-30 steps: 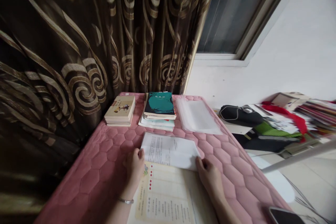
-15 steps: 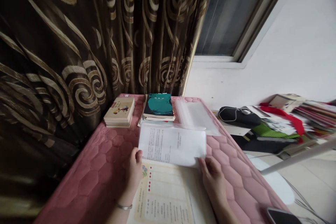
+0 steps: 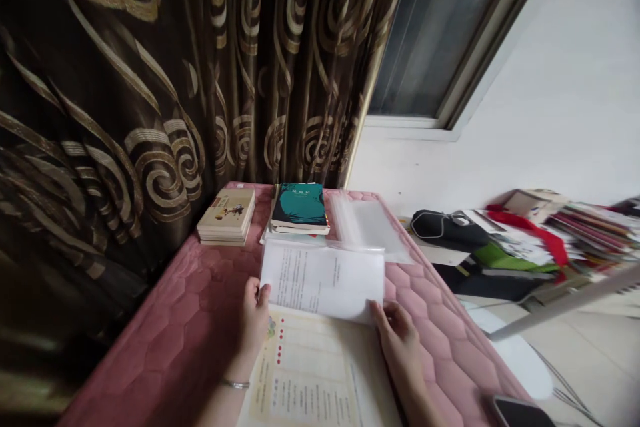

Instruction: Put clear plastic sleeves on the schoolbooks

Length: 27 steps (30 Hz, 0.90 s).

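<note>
An open book (image 3: pixel 310 367) lies in front of me with its yellowish printed page nearest. Beyond it is a white printed page (image 3: pixel 320 280), with a clear plastic edge (image 3: pixel 350 248) showing along its far side. My left hand (image 3: pixel 254 313) pinches the page's left edge between thumb and fingers. At the near right corner my right hand (image 3: pixel 397 330) grips it the same way, fingers curled underneath. The fingertips under the page are hidden. Clear plastic sheets (image 3: pixel 370 223) lie flat just past the page, on the right.
A pink quilted surface (image 3: pixel 185 320) carries everything. At its far end are a stack of beige books (image 3: pixel 227 217) and a pile topped by a teal book (image 3: pixel 300 203). A dark phone-like object (image 3: pixel 520 411) lies at the near right. Patterned curtains (image 3: pixel 175 113) hang at left.
The view has shifted slightly, so things sit a little further left. Both hands keep their hold on the page, which has hardly moved relative to the book.
</note>
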### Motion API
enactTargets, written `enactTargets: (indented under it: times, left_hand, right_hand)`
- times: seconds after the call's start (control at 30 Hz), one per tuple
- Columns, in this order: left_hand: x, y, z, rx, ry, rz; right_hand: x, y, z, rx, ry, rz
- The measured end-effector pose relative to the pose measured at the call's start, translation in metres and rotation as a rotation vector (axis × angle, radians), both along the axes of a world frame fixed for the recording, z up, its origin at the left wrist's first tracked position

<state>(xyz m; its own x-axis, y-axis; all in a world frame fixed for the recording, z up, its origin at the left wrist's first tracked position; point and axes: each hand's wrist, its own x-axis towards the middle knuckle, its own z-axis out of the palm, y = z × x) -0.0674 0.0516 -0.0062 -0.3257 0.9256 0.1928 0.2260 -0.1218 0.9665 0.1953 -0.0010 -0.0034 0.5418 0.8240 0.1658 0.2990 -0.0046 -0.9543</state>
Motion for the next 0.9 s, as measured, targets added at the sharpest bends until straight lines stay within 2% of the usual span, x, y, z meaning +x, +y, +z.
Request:
enactTargets:
  times: [0.07,0.17,0.33,0.5,0.73,0.8,0.9]
  left_hand:
    - [0.001,0.0,0.0,0.009,0.003,0.005]
    - [0.001,0.0,-0.003,0.013,0.021,-0.005]
    - [0.0,0.001,-0.01,0.007,0.024,-0.012]
    - [-0.001,0.0,-0.011,0.009,0.037,-0.01]
    - [0.001,-0.001,-0.008,0.027,0.073,-0.011]
    - [0.001,-0.001,-0.007,0.025,0.081,0.002]
    - [0.001,-0.002,-0.007,0.019,0.104,0.015]
  right_hand:
    - [0.004,0.001,0.009,0.051,0.052,-0.067]
    - [0.014,0.008,0.032,0.149,0.061,-0.13]
    - [0.03,0.031,0.067,0.16,-0.005,0.007]
    - [0.037,0.049,0.07,0.108,-0.012,0.044]
    - [0.041,0.054,0.077,0.055,-0.156,0.064]
    - [0.04,0.053,0.08,0.074,-0.271,0.075]
    - [0.032,0.052,0.087,0.233,-0.643,0.055]
